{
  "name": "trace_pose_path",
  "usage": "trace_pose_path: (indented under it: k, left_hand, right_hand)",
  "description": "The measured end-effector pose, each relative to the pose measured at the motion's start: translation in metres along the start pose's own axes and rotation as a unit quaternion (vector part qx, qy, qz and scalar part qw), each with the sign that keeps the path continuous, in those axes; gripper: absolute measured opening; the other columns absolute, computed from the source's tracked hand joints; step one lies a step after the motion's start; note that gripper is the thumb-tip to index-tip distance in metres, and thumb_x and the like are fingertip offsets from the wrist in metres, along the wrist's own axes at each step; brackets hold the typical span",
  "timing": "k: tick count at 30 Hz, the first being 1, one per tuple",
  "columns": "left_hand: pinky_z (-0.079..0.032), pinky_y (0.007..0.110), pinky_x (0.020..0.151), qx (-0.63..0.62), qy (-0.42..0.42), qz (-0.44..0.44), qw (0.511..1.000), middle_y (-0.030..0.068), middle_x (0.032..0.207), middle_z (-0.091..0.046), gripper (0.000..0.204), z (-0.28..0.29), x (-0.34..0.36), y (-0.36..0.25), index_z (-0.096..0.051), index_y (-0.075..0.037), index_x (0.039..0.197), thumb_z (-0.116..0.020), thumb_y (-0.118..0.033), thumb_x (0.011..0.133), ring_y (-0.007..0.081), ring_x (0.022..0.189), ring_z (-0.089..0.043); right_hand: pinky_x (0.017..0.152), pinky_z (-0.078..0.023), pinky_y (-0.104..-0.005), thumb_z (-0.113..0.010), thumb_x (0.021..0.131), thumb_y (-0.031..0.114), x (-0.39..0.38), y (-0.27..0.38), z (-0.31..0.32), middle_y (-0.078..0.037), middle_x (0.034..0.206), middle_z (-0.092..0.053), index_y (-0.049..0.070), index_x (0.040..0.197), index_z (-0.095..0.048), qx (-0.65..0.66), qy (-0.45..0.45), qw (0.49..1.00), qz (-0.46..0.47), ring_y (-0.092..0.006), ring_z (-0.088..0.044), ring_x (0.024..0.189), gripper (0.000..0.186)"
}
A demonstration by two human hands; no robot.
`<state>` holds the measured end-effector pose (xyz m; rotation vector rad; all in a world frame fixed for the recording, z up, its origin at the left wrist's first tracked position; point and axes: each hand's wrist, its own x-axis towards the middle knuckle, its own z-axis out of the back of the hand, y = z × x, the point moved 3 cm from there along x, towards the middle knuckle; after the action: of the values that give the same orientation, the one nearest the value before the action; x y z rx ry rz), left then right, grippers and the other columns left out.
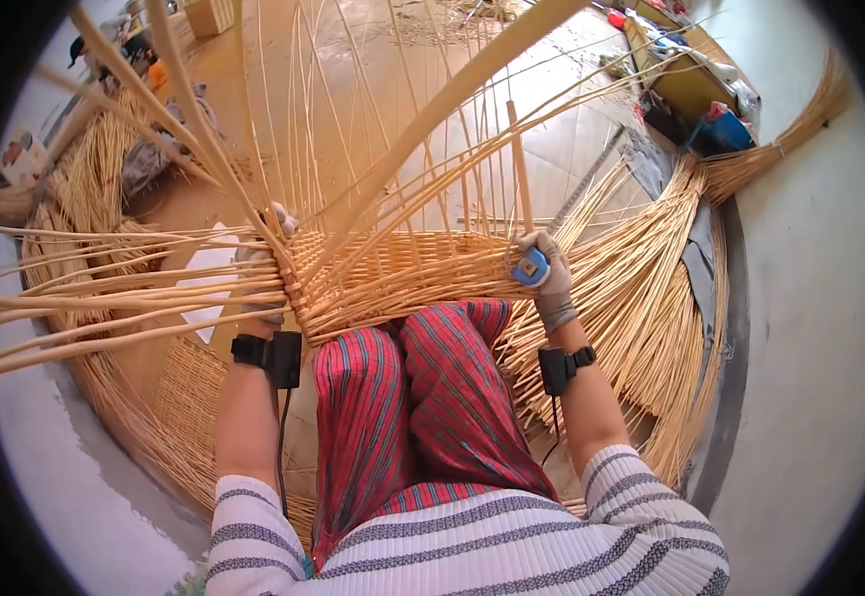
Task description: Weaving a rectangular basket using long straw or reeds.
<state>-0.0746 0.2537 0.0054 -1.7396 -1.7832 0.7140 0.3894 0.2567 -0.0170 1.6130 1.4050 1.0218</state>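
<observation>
Flr [572,156]: rod bndl [611,338] R, wht sheet [208,261] L.

A: Specify the head camera's mounting.
B: Left unit of a head-worn pair; wide fisheye lens, facing down and forward.
A: Specify range.
B: Close over the tan woven-cane panel [413,263] near frame centre; the smooth tan floor [222,74] lies farther off, toward the top; the pale grey wall [810,318] bends along the right rim.
</observation>
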Motion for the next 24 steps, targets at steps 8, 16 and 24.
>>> trace_pose_path:
  k: [8, 16, 24]
  left_hand:
    - [-0.06, 0.029, 0.064, -0.019, -0.119, -0.014, 0.993, 0.0079, 0.108, -0.071, 0.036, 0.04, 0.013, 0.017, -0.059, -0.009, 0.132, -0.048, -0.036, 0.11, 0.0174, 0.079, -0.07]
    - [-0.046, 0.042, 0.118, 0.093, 0.117, -0.054, 0.987, 0.014, 0.155, -0.05, 0.06, 0.079, 0.052, 0.026, -0.04, -0.008, 0.158, -0.039, -0.046, 0.111, 0.0284, 0.141, -0.052]
    - [-0.054, 0.041, 0.108, -0.126, 0.031, 0.059, 0.99, 0.013, 0.137, -0.062, 0.051, 0.056, 0.063, 0.033, -0.054, -0.008, 0.142, -0.041, -0.047, 0.111, 0.0268, 0.127, -0.061]
  right_hand:
    - [0.085, -0.055, -0.032, -0.053, 0.108, 0.032, -0.016, -0.017, 0.014, -0.006, 0.102, -0.07, 0.006, 0.105, -0.07, -0.072, -0.015, 0.997, -0.026, -0.0166, -0.066, 0.093, 0.031]
    - [0.077, -0.058, -0.0308, -0.06, 0.107, 0.035, 0.0, -0.025, 0.011, -0.006, 0.091, -0.074, 0.003, 0.104, -0.073, -0.137, -0.036, 0.989, 0.043, -0.0153, -0.071, 0.081, 0.035]
    - [0.082, -0.057, -0.0285, -0.058, 0.108, 0.038, -0.007, -0.038, 0.012, -0.004, 0.098, -0.075, 0.004, 0.109, -0.074, 0.034, 0.014, 0.999, -0.028, -0.0142, -0.071, 0.087, 0.038]
